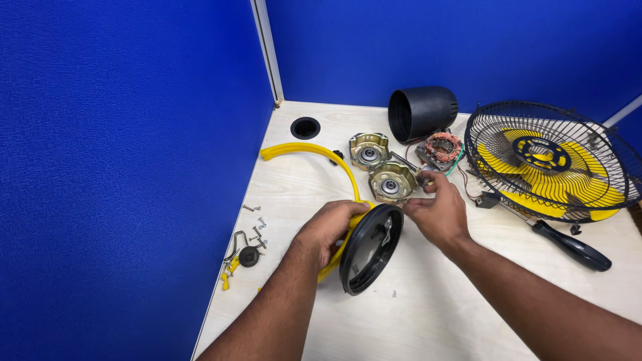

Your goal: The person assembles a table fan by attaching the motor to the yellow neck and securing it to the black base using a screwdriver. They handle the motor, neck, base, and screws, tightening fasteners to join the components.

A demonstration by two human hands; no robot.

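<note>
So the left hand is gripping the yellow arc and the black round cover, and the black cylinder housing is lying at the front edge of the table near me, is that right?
Not quite. The left hand does grip the yellow arc beside the black round cover, but the black cylinder housing lies at the far side of the table, by the blue wall, as the head view shows.

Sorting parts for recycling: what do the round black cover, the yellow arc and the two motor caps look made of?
Black cover: likely plastic, smooth with a dull sheen. Yellow arc: probably moulded plastic, uniform colour. Motor caps: metal, brassy-gold plated shine.
</note>
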